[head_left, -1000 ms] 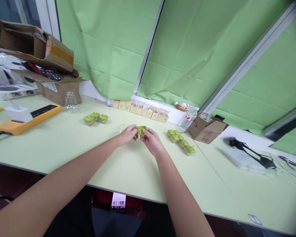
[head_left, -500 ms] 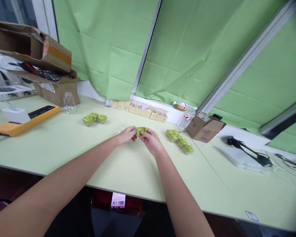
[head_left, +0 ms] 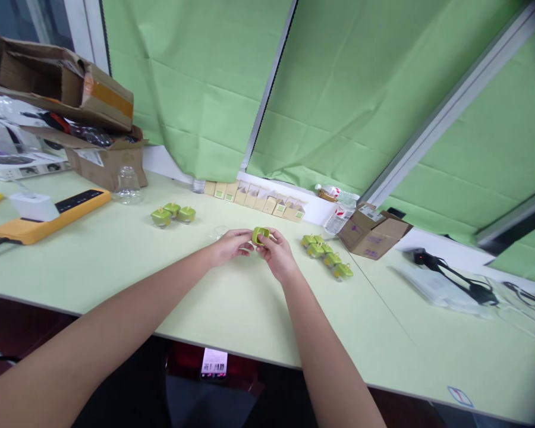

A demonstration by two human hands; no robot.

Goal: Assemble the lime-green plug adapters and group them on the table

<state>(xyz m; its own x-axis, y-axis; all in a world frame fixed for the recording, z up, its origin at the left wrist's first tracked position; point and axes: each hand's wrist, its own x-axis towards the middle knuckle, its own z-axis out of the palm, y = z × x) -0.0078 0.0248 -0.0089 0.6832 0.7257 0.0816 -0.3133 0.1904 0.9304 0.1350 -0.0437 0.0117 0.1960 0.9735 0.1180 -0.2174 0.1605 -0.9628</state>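
Observation:
In the head view, my right hand pinches a small green square lid, its hollow side showing and the thumb inside the rim. My left hand is just left of the lid, fingers apart and their tips at its edge; whether they touch it I cannot tell. Behind my left hand a clear plastic container lies partly hidden on the table. Several small clear containers with green lids stand to the right of my hands. Another three green-lidded containers are grouped to the left.
Small cardboard house shapes line the wall. An orange power strip, a clear jar and stacked cardboard boxes occupy the left. To the right are an open carton, plastic bottles and black cables.
The green lid has tilted in my right hand and moved slightly right. My left fingers have spread a little and drawn back from it. The whole view has shifted slightly.

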